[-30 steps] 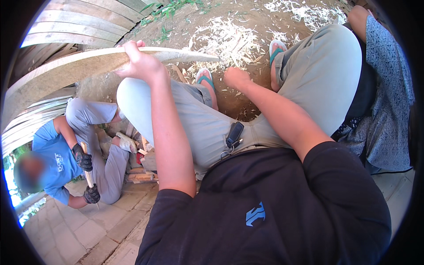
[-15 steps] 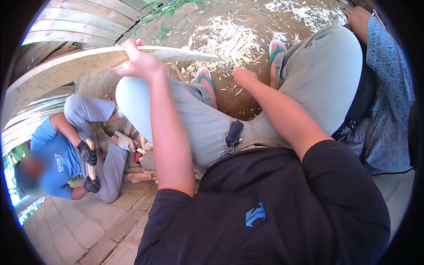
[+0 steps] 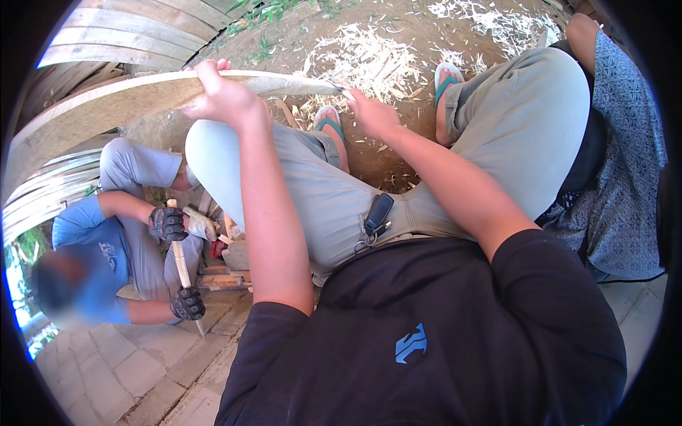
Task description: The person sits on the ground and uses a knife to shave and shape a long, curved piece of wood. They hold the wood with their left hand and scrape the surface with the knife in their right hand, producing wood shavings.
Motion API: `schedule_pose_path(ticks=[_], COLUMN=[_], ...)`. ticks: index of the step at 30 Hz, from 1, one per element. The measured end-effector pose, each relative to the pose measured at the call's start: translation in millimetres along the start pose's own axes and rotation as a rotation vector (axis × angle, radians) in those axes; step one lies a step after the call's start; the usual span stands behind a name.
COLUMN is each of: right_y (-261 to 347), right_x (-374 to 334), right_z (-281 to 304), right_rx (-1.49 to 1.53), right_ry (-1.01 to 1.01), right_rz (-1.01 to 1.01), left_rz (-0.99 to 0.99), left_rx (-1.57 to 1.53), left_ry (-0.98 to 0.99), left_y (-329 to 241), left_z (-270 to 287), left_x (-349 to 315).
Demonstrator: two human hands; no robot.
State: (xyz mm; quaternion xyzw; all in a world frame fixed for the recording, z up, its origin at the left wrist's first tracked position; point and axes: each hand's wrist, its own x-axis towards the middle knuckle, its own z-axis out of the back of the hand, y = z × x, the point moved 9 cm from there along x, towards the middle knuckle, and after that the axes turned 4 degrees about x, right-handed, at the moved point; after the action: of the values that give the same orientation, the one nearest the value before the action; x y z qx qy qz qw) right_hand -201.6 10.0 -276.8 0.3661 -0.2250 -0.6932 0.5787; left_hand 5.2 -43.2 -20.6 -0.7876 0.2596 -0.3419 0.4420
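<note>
Bamboo slat (image 3: 128,103), left hand (image 3: 224,96) gripping

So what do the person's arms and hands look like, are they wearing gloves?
No gloves. Both the left hand and the right hand are bare, with no rings or watch showing. The forearms are bare too; short black sleeves of a T-shirt cover only the upper arms.
</note>
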Motion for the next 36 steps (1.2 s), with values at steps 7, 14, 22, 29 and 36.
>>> schedule_pose_path(ticks=[7, 14, 22, 29, 36], right_y=[-55, 41, -84, 24, -64], right_x=[13, -6, 12, 2, 18], right_z=[-37, 18, -34, 2, -30], right_rx=[-0.131, 0.06, -0.196, 0.153, -0.135], right_ry=[0.212, -0.026, 0.167, -0.019, 0.1], right_rz=[-0.27, 0.013, -0.253, -0.057, -0.061], left_rz=[-0.067, 0.007, -0.038, -0.053, 0.025], left_rx=[0.036, 0.047, -0.005, 0.013, 0.004], left_ry=[0.137, 0.003, 0.04, 0.055, -0.016], left_y=[-5, 4, -3, -7, -2], left_z=[-14, 1, -7, -3, -10], left_x=[-2, 3, -1, -4, -6])
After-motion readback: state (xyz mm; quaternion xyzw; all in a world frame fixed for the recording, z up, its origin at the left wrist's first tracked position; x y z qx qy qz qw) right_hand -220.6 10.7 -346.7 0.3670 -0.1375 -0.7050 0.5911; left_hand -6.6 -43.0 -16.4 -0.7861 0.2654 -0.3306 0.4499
